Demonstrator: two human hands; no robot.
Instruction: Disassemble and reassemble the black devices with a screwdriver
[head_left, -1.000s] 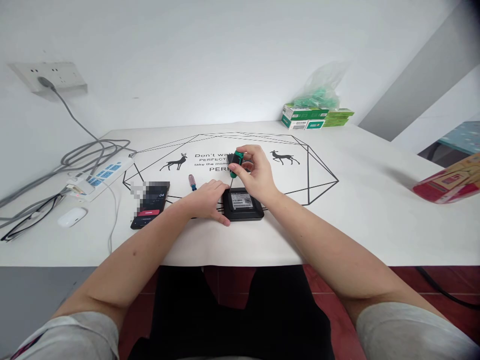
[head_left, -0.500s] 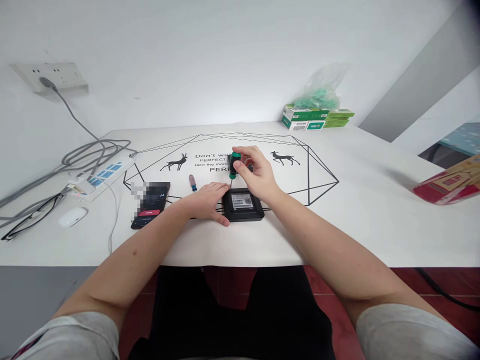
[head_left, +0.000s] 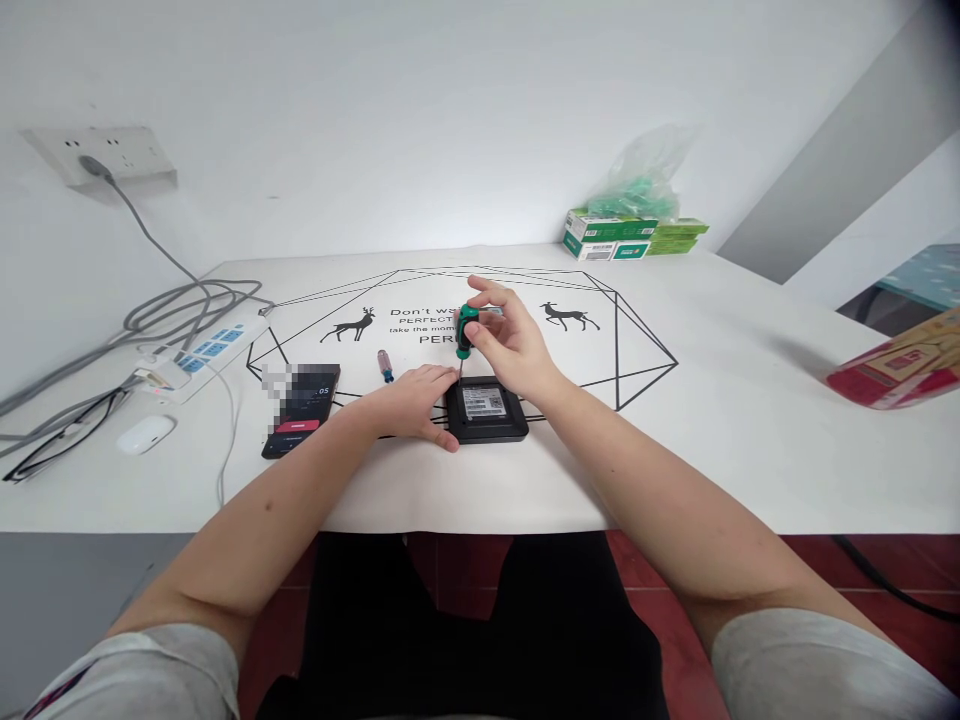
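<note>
A black square device [head_left: 487,408] with a white label lies flat on the white table mat. My right hand [head_left: 514,340] has its fingers around the green and black handle of a screwdriver [head_left: 466,330], index finger raised off the top. The screwdriver stands nearly upright, its tip at the device's far left corner. My left hand [head_left: 418,402] rests at the device's left side, fingers spread, with the thumb beside the near left edge. A small screwdriver with a clear handle [head_left: 385,365] lies beyond my left hand.
On the left are a phone [head_left: 301,410], a power strip [head_left: 214,350] with coiled cables, a white earbud case [head_left: 146,434] and glasses [head_left: 64,435]. Green and white boxes [head_left: 611,235] with a plastic bag stand at the back. A red package [head_left: 900,370] sits far right.
The fingers of my right hand have shifted on the screwdriver handle, and the index finger has lifted off its top. My left hand and the device look unmoved.
</note>
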